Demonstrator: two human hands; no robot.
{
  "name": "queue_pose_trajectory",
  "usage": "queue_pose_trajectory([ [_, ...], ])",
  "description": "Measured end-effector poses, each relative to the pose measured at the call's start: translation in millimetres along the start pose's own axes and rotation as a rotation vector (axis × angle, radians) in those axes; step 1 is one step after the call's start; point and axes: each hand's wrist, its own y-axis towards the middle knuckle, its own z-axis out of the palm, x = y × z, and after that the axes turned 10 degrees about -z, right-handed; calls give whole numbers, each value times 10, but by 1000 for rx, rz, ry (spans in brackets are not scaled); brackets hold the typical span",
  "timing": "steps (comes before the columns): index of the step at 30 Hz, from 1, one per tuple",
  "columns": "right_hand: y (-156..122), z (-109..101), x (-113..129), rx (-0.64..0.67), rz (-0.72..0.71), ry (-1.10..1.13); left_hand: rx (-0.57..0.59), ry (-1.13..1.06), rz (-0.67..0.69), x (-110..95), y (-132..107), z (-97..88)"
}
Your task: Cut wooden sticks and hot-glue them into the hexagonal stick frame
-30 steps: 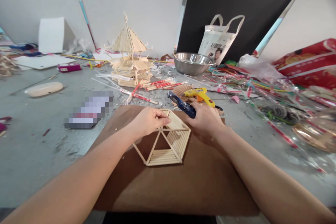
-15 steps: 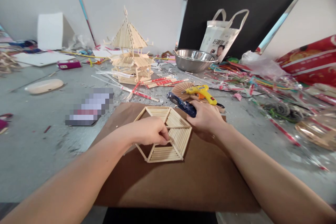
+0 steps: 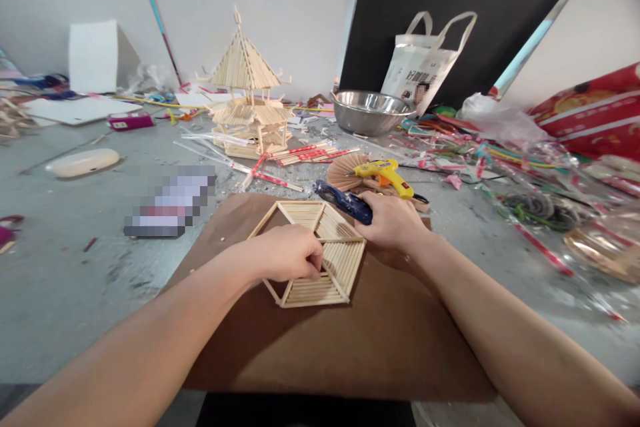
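Observation:
A flat hexagonal panel (image 3: 327,260) made of thin wooden sticks lies on a brown cardboard sheet (image 3: 350,340). My left hand (image 3: 287,252) rests on the panel's left half with its fingers curled and pinching at the sticks near the centre. My right hand (image 3: 393,221) sits at the panel's upper right edge, closed round a dark blue-handled tool (image 3: 344,201) that points up and to the left.
Behind the cardboard lie a yellow glue gun (image 3: 384,173), a wooden stick pagoda model (image 3: 247,103), loose red and white sticks (image 3: 305,157) and a metal bowl (image 3: 370,111). A white tote bag (image 3: 425,67), plastic wrappers and a red package (image 3: 595,113) crowd the right side.
My left hand has slid from the panel's top edge down to its centre left. The panel now lies flatter, with its upper segments uncovered. My right hand has kept its hold on the tool.

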Motion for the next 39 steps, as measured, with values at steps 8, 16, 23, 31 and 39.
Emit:
queue_pose_trajectory([
  [8,6,16,-2,20,-9,5,-9,17,2,-15,-1,-2],
  [16,7,25,0,15,-23,5,3,9,13,21,17,20],
  [23,3,19,-10,29,-28,14,17,-5,14,27,25,16],
  [31,-6,-74,-57,-1,39,7,51,-21,10,26,30,17],
  [39,23,-161,-641,-136,483,-31,88,-154,-32,48,19,-53],
])
